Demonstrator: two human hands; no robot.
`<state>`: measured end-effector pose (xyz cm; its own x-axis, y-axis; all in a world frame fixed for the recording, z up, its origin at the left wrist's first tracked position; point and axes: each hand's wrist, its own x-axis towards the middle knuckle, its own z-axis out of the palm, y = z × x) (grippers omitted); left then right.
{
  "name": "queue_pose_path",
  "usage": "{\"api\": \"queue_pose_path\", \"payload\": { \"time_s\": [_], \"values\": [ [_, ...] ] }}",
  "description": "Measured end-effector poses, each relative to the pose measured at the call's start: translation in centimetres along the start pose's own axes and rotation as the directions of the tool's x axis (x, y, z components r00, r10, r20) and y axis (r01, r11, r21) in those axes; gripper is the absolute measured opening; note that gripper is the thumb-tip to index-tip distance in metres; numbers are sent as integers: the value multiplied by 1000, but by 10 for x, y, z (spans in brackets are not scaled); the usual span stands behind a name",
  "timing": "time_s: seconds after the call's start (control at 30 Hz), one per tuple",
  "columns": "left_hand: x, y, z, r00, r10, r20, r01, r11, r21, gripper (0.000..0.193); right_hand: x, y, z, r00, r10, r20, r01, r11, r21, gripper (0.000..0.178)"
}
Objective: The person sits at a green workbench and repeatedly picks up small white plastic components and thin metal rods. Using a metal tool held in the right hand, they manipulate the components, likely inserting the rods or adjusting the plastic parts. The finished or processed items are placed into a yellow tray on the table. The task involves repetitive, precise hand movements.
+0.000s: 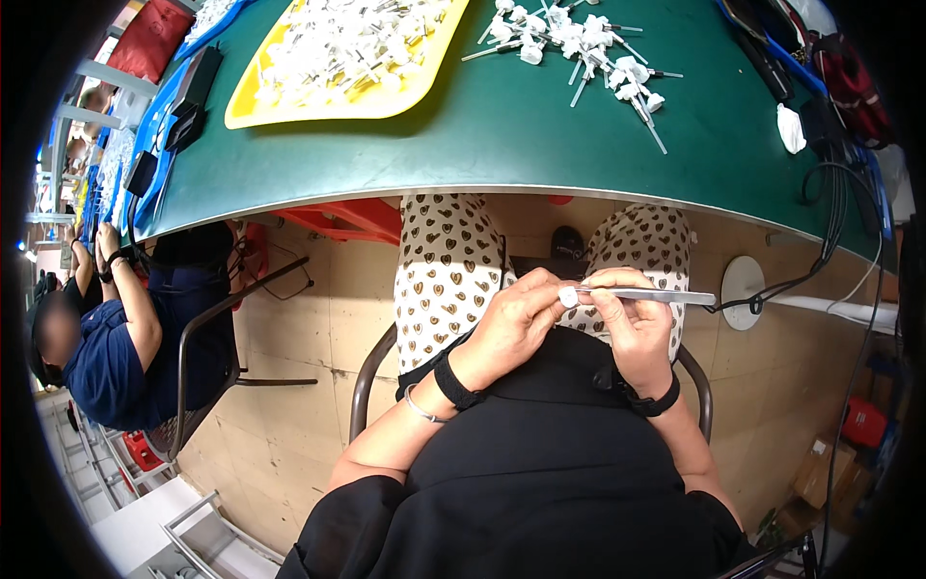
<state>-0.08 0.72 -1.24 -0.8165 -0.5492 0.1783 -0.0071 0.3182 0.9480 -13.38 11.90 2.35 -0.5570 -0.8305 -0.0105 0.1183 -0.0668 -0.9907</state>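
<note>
Tweezers and a small white piece held above the lap, on the near side of a green surface. The left hand has its fingertips together on the white piece; the right hand has its grip clamped on the tweezers, thumb on the near side, with the metal shank extending to the right. Whether the tips of the tweezers are apart or together cannot be told, since the fingers crowd them. Far left on the surface stands a yellow tray, heaped with similar white pieces bearing thin stems; to its right lies a loose cluster of stemmed pieces. Likely faults: the white piece, pinched only at the fingertips, could spring free if squeezed off-centre, and would then drop onto the patterned trousers or the tiled floor, as no surface lies directly beneath. A slip of the tweezers could prick a left fingertip or mark the piece, the two hands being so close. Stems crossing one another in the cluster could snag, dragging neighbours along.
</note>
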Motion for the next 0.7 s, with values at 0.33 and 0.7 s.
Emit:
{"api": "queue_pose_path", "payload": {
  "time_s": [0.33, 0.7],
  "values": [
    [0, 2, -2, 1000, 24, 5, -25, 997, 80, 11, 2, 9, -2, 995, -95, 37, 101, 969, -224, 6],
    [0, 0, -2, 999, 37, 15, -38, 995, 90, 11, 3, 9, -1, 996, -83, 27, 87, 971, -222, 6]
  ]
}}
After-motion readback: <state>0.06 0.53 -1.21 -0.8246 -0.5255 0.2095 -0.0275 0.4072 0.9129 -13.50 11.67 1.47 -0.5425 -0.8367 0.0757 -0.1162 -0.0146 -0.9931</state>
